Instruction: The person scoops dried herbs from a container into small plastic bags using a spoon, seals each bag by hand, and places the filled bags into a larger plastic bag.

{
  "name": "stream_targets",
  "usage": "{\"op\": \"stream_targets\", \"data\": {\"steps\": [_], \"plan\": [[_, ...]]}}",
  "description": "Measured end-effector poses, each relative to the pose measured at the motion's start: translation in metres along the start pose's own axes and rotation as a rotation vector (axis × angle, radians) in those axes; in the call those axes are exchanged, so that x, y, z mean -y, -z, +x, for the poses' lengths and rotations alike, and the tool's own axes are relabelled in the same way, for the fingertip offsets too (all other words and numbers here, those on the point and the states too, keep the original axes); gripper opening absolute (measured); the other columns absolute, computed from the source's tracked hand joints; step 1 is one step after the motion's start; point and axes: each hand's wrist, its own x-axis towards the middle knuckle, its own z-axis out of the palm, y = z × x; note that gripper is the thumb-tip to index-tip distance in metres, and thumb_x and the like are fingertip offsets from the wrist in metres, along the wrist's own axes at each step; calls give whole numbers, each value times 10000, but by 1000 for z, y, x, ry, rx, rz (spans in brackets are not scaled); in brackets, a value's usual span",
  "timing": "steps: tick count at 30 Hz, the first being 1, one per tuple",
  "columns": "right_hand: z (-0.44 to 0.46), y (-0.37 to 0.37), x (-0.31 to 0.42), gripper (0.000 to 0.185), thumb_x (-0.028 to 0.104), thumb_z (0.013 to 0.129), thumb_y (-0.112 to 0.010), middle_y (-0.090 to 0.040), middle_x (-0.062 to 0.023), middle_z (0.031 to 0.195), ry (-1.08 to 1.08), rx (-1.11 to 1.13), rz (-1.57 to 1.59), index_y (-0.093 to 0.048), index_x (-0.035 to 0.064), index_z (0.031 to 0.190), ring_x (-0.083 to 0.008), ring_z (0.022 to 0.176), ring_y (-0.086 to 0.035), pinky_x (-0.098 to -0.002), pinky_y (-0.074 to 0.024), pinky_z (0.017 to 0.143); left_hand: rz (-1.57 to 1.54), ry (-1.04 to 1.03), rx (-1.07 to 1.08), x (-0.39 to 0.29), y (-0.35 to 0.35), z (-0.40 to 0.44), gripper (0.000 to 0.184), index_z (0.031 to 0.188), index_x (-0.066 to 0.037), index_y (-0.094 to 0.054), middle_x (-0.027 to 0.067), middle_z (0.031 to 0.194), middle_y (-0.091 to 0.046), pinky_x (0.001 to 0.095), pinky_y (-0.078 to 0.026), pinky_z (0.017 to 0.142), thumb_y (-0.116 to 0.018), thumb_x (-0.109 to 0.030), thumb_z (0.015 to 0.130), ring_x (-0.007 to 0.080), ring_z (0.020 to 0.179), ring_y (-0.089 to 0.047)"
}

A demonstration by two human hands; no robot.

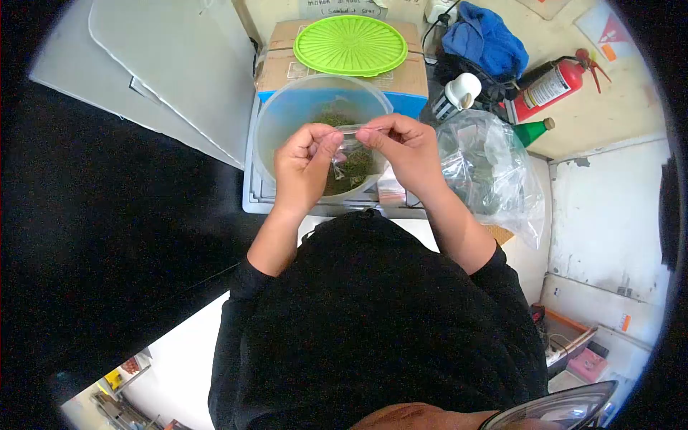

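Observation:
Both my hands pinch the top edge of a small clear plastic bag [350, 131], stretched between thumbs and forefingers. My left hand [304, 163] is closed on its left end, my right hand [407, 152] on its right end. Directly beneath them stands a large round translucent tub [269, 136]. Dried green-brown leafy bits [356, 169] lie inside it, partly hidden by the hands. The lower part of the small bag is hard to make out against them.
A lime-green lid [350, 46] rests on a cardboard box [276, 61] behind the tub. To the right are a big clear plastic bag [481, 168], a green bottle [532, 132], a white-capped container [459, 93], a blue cloth [484, 39] and a fire extinguisher [550, 89].

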Motion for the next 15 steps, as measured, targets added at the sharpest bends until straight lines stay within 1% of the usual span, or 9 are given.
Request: {"op": "stream_targets", "data": {"steps": [2,5,9,12,15], "plan": [[-3,6,3,111,31,823,-689,-664,-30,802,-21,12,56,-646,1,921,-68,728,-591,-210,-475,664,-74,-36,38,-3,-6,0,100,955,8,-611,7,751,-620,193,-459,592,-612,-74,899,49,656,-561],[-10,17,2,116,67,819,-700,-664,-27,786,12,2,99,-656,9,909,-58,703,-583,-203,-467,641,-36,-11,104,-5,-16,-3,107,983,7,-599,1,759,-599,187,-448,575,-602,-67,904,34,661,-542],[-23,35,7,111,93,830,-689,-662,-13,797,71,-12,133,-659,14,901,-53,704,-573,-204,-462,640,-28,-70,134,-12,-41,-4,81,965,-1,-595,-7,802,-584,177,-434,569,-596,-54,904,23,667,-525],[-32,52,9,118,112,832,-684,-657,-2,816,73,-20,55,-655,21,901,-54,731,-567,-217,-460,655,15,-109,215,-11,-59,-3,63,956,-10,-590,-8,833,-574,173,-427,569,-591,-38,900,26,683,-524],[-46,72,11,128,127,826,-686,-652,-8,816,142,-76,-81,-651,27,899,-62,746,-566,-236,-464,673,36,-153,327,-11,-82,-4,59,950,-17,-587,-3,849,-566,171,-427,582,-592,-21,891,34,724,-529]]}}
